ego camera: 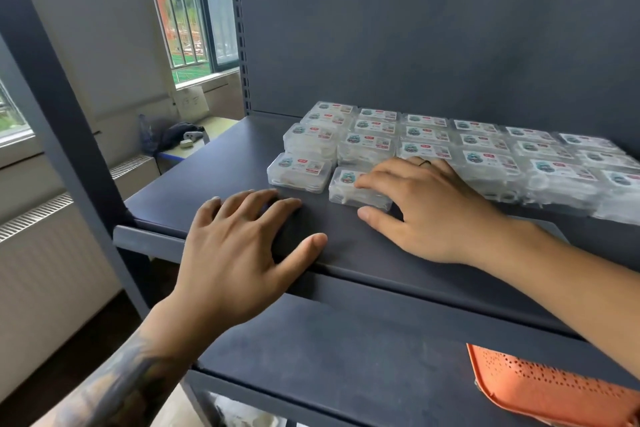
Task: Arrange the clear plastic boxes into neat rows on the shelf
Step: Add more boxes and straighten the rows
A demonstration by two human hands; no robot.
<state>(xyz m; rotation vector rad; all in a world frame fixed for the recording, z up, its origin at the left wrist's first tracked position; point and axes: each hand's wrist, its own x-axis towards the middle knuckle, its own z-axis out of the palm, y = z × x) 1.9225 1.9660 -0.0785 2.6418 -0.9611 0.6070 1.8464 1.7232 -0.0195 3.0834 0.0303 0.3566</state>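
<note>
Hands: left hand [239,250] flat on shelf [214,163]; right hand [426,208] grips box [349,191] (orange basket [540,388] below).

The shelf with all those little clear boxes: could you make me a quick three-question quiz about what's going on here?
1. True or false: the left hand is lifting a box off the shelf.
2. Which hand touches the front box? A) left B) right C) both
3. Fill in: at the bottom right, below the shelf, sits an ______ perforated basket.

Key: 1 false, it lies flat on the shelf, holding nothing. 2 B, the right hand has fingers on the lid and thumb at the near side. 3 orange.
</note>
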